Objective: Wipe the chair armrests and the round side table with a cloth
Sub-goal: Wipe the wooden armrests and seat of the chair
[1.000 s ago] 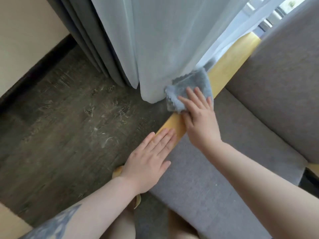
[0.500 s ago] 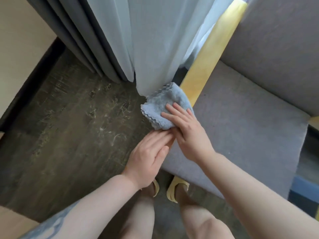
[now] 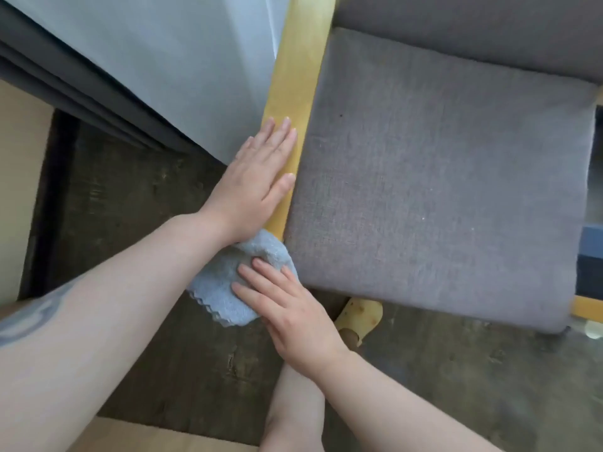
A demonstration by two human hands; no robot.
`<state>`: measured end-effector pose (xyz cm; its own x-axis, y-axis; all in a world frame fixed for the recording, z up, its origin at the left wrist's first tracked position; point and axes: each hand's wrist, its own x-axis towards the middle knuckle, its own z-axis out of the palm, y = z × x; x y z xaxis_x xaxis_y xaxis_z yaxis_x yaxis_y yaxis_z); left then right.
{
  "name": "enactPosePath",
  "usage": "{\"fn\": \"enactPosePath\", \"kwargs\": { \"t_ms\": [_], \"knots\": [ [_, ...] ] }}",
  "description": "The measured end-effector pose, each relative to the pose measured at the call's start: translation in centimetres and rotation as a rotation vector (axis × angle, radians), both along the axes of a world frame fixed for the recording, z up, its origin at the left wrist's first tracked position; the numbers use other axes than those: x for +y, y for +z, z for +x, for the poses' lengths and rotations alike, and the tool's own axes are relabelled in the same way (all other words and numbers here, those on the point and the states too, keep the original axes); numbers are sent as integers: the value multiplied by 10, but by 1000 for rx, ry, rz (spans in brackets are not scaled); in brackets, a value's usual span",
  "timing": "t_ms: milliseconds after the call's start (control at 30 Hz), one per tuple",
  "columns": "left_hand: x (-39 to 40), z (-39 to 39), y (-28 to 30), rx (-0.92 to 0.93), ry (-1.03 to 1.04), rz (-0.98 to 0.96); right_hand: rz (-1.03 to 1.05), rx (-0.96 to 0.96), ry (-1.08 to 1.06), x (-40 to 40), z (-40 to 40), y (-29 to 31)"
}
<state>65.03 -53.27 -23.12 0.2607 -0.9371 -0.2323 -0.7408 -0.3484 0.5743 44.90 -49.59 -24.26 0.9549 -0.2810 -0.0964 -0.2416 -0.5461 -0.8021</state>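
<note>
Right hand [image 3: 293,308] flat, fingers straight, pressing the blue cloth [image 3: 228,288] onto the near tip of the yellow wooden armrest [image 3: 298,76], centre frame. Left hand [image 3: 257,177] spread flat on the rail above. Risk: cloth slips off the end. Sheer curtain [image 3: 182,66] crowds the rail's left edge; grey seat cushion [image 3: 440,177] hugs its right.

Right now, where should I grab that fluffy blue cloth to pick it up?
Pinch the fluffy blue cloth at its zigzag edge, coming from the floor side on the left. That edge hangs free past the front end of the yellow wooden armrest, while the right hand presses flat on its other part.
</note>
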Motion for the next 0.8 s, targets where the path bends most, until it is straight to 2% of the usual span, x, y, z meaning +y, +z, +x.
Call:
{"fn": "enactPosePath", "kwargs": {
  "t_ms": [100, 167, 267, 433, 533, 600, 667, 733, 800],
  "knots": [
    [-4, -13, -8, -236, -46, 100, 210, 26, -339, 43, 5, 15],
    [-3, -19, -8, -297, -19, 118, 305, 22, -496, 72, -1, 27],
    [-1, -35, -9, -309, 31, 111, 436, 60, -745, 77, -11, 23],
    [21, -55, -6, -271, 74, 81, 695, 112, -1213, 19, 8, 20],
    [26, -53, -4, -187, 68, 59, 695, 171, -1487, -14, 8, 12],
    [26, -57, -5, -251, 84, 53, 721, 203, -1525, -24, 7, 10],
    [26, -63, -9, -350, 106, 23, 844, 249, -1351, -20, 19, 9],
    [28, -64, -12, -367, 132, -25, 991, 262, -1120, -14, 37, 11],
    [28, -62, -14, -360, 139, -81, 1059, 283, -1074, -9, 48, 16]
  ]
}}
